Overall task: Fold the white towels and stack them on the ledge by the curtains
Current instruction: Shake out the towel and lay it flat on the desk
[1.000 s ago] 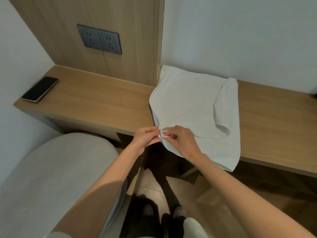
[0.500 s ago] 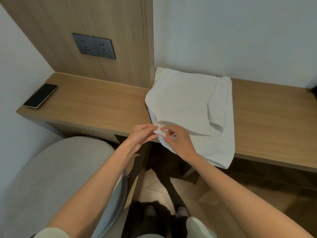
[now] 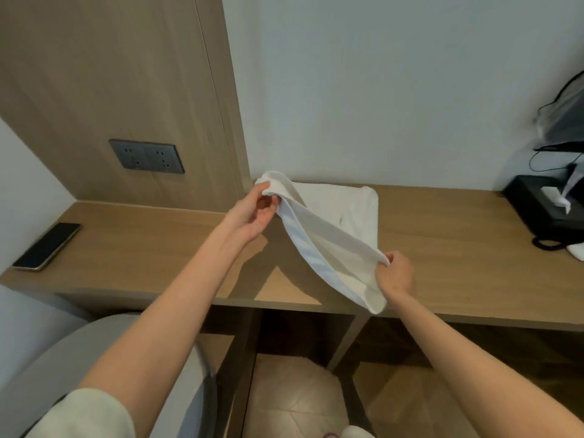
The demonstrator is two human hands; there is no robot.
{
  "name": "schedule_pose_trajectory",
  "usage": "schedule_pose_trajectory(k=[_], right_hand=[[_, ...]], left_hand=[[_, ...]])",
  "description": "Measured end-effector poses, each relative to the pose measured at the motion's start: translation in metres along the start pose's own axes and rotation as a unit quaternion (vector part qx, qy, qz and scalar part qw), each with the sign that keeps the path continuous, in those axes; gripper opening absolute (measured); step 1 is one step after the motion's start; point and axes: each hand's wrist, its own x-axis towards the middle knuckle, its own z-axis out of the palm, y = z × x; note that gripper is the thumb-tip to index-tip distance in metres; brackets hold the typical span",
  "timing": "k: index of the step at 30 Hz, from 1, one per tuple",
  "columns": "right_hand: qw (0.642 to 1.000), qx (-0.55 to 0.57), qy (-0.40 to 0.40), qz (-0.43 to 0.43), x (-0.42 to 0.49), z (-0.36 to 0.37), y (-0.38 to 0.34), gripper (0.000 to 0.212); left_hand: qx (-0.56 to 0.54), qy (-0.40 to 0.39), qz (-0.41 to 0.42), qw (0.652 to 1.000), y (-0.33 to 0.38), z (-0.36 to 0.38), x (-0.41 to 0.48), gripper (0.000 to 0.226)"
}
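Head view: I see left hand [image 3: 252, 216], right hand [image 3: 395, 273] pinching towel [image 3: 331, 235] above wooden ledge [image 3: 158, 248]; phone [image 3: 47, 246] well left of both; wall [image 3: 379, 90] beyond.

Towel [image 3: 335, 235] on the ledge [image 3: 458, 248] at centre — phone [image 3: 47, 246] far left, tissue box [image 3: 543, 207] far right by the wall.

I'm looking down on a long wooden desk [image 3: 142, 248] built in along the wall. Towards its left end a dark smartphone [image 3: 47, 246] lies flat, near the front edge. Near the middle, against the wall, the far part of a white towel [image 3: 347, 210] rests on the wood, with the near part raised off it. At the right end sits a black tissue box [image 3: 537, 207], and a black cable [image 3: 546, 243] is looped just in front of it.
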Motion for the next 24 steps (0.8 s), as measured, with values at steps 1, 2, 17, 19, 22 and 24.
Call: schedule_pose_trajectory(k=[1,2,17,19,22,24], right_hand=[[1.000,0.006,0.005,0.025,0.005,-0.012,0.000,0.010],[0.999,0.002,-0.001,0.043,0.009,-0.023,-0.002,0.016],[0.773,0.628,0.036,-0.080,0.020,-0.217,-0.209,0.022],[0.733,0.677,0.007,-0.070,0.011,-0.233,-0.211,0.024],[0.700,0.709,-0.001,-0.084,0.002,-0.244,-0.206,0.026],[0.713,0.699,0.004,-0.057,-0.004,-0.239,-0.196,0.027]], left_hand=[[-0.038,-0.001,0.012,0.999,0.007,0.009,0.002,0.013],[-0.070,-0.004,0.023,0.997,0.014,0.016,0.003,0.013],[-0.159,-0.084,0.245,0.953,0.098,0.125,-0.067,0.010],[-0.114,-0.062,0.292,0.948,0.094,0.129,-0.078,0.010],[-0.089,-0.034,0.322,0.942,0.086,0.127,-0.090,0.006],[-0.077,0.003,0.306,0.949,0.077,0.124,-0.097,0.006]])
